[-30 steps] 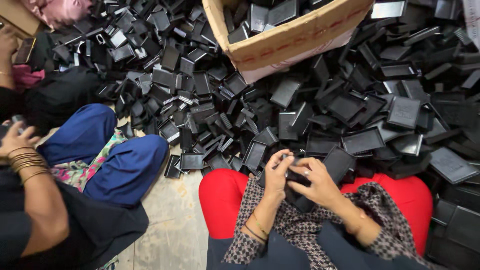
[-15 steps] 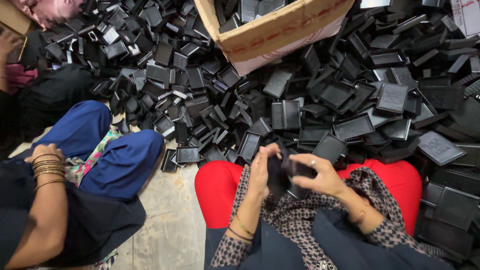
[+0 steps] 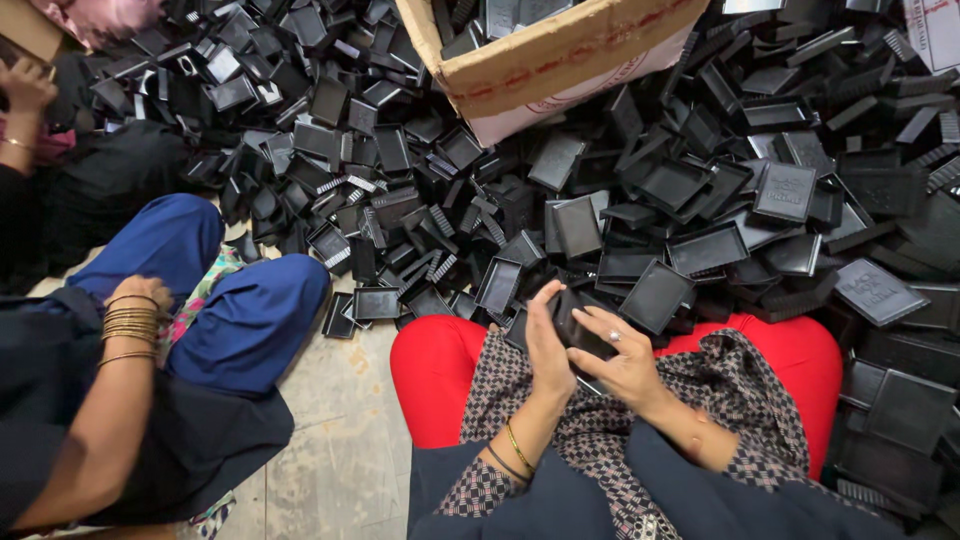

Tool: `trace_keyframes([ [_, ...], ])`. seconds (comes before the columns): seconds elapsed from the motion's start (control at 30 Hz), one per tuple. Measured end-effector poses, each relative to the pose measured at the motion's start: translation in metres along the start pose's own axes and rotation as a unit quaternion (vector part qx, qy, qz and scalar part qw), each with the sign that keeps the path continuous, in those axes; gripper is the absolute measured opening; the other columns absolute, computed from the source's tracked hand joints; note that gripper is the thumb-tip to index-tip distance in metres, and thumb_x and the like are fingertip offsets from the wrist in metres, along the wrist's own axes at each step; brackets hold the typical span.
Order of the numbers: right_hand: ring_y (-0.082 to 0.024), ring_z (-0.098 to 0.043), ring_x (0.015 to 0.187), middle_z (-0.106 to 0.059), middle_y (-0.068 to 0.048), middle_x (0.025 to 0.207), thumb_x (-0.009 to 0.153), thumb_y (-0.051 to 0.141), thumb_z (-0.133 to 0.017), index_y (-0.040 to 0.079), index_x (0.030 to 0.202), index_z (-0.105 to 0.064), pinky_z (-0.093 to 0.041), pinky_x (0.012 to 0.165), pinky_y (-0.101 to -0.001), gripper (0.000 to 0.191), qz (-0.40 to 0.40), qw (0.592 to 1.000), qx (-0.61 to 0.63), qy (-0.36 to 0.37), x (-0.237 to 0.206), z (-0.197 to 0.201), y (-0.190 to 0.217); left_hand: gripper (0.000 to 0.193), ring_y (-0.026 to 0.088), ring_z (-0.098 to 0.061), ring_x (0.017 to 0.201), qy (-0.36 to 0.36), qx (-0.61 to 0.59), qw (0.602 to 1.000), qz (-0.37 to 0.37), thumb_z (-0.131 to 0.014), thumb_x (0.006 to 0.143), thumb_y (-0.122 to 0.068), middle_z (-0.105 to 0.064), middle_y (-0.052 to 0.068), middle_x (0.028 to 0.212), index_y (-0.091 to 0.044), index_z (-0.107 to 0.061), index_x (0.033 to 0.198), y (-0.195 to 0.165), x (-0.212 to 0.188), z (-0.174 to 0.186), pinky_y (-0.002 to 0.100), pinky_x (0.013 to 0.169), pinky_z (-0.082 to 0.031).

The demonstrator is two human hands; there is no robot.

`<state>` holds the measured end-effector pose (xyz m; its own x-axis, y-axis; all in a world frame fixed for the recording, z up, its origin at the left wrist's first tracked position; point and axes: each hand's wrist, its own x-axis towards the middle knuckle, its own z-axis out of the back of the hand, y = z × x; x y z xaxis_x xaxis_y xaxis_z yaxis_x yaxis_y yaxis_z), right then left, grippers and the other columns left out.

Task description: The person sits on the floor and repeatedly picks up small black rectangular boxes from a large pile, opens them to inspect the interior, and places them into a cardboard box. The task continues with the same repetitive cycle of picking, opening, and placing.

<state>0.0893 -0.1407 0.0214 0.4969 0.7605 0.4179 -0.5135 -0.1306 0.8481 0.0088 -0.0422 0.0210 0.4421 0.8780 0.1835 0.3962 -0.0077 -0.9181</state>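
Black, flat rectangular plastic tray (image 3: 582, 335), seemingly light, stiff and smooth, sits pinched between left hand (image 3: 548, 350) and right hand (image 3: 625, 365), best gripped by its raised edges.

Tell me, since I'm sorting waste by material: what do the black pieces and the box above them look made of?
Black pieces: apparently moulded plastic, matte with a faint sheen, ribbed edges, uniform tray shapes. Box: brown corrugated cardboard, dull and creased, its rim bent.

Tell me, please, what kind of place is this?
Probably a small workshop for sorting or assembling parts by hand: a huge heap of black plastic trays, a cardboard box of more, and people seated on the floor.
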Motion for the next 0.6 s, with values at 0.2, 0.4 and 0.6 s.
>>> trace_keyframes([
  [0.2,-0.032,-0.056,0.135,-0.059,-0.024,0.143,0.095,0.006,-0.070,-0.002,0.138,-0.063,-0.041,0.114,-0.0380,0.044,0.007,0.999,0.041,0.032,0.005,-0.005,-0.022,0.058,0.022,-0.059,0.129,0.004,-0.207,0.973,0.099,-0.067,0.089,0.002,-0.062,0.013,0.138,0.005,-0.049,0.144,-0.017,0.014,-0.001,0.035,0.111,-0.046],
  [0.4,-0.021,-0.064,0.114,-0.067,-0.013,0.123,0.094,0.004,-0.076,-0.009,0.133,-0.057,-0.053,0.099,-0.0365,0.045,-0.213,0.894,0.384,0.094,0.040,0.008,0.020,0.055,0.029,-0.059,0.136,0.087,-0.202,0.975,0.007,-0.065,0.093,0.000,-0.059,0.021,0.145,0.010,-0.048,0.145,-0.045,0.025,0.011,0.041,0.119,-0.046],
  [0.6,-0.033,-0.065,0.087,-0.068,-0.016,0.098,0.088,-0.002,-0.071,-0.001,0.107,-0.067,-0.052,0.078,-0.0395,0.019,0.283,0.932,-0.142,-0.177,0.182,0.084,0.068,0.043,0.024,-0.062,0.130,0.000,-0.132,0.991,-0.016,-0.059,0.104,-0.012,-0.061,0.018,0.140,0.001,-0.044,0.142,-0.035,0.042,0.022,0.038,0.114,-0.047],
])
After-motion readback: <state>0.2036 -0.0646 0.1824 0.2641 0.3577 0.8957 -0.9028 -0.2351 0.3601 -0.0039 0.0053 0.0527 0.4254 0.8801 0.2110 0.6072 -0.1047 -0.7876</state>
